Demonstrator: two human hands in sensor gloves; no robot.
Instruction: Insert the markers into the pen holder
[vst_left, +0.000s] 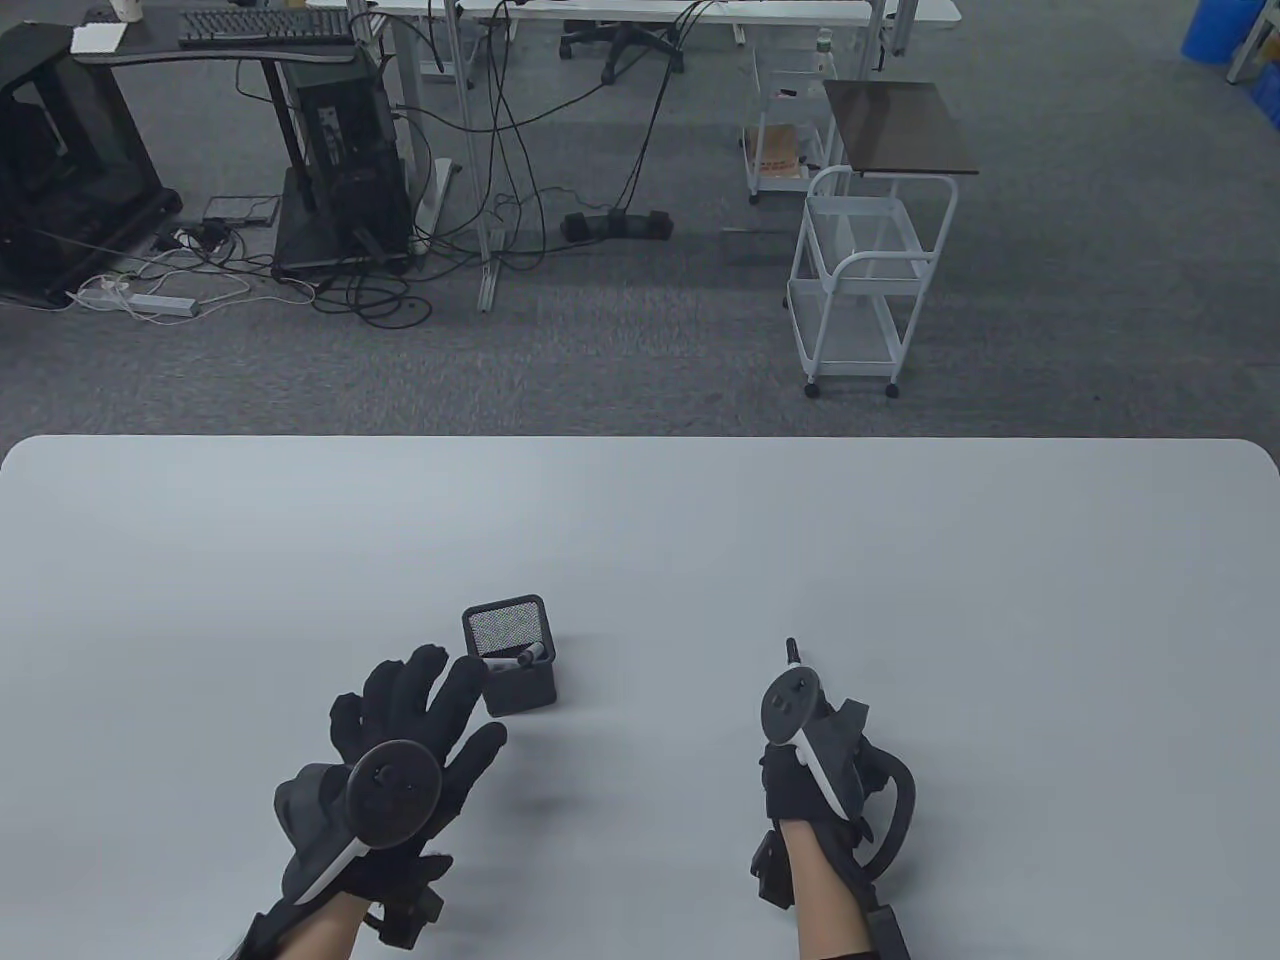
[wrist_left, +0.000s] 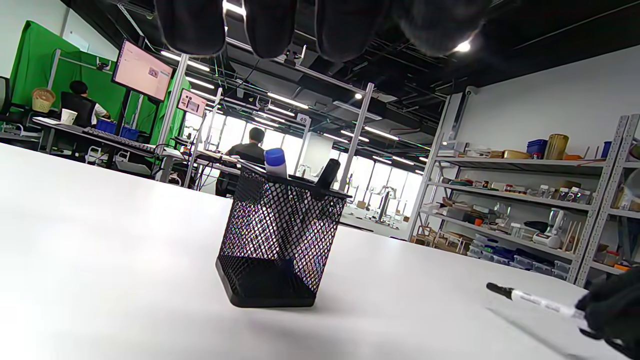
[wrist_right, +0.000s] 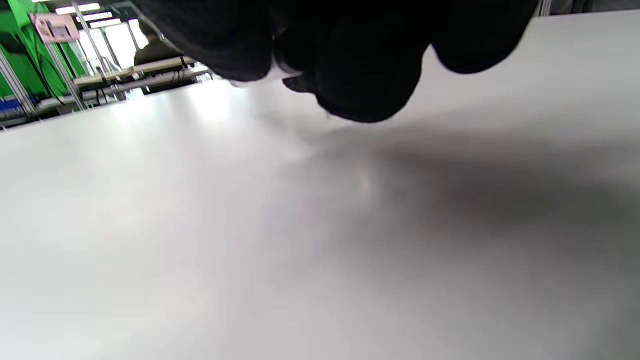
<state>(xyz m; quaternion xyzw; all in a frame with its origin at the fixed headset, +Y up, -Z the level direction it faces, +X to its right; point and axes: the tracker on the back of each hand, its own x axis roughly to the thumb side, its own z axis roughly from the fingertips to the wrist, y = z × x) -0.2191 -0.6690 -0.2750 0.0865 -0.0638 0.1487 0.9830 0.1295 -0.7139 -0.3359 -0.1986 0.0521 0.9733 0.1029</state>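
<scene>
- The pen holder, a black mesh cup, stands upright on the white table, near its front edge and a little left of the middle.
- Two markers are in it: one with a blue cap and one with a dark cap, both leaning and poking above the rim.
- The left hand hovers just beside the holder with its fingers spread wide and nothing in them; one fingertip looks close to the holder's near corner, though whether it touches cannot be told.
- Well apart on the right, the right hand is closed around a third marker, white-bodied, its black tip sticking out past the fingers away from the person.
- From the left wrist, that marker angles just above the tabletop.
</scene>
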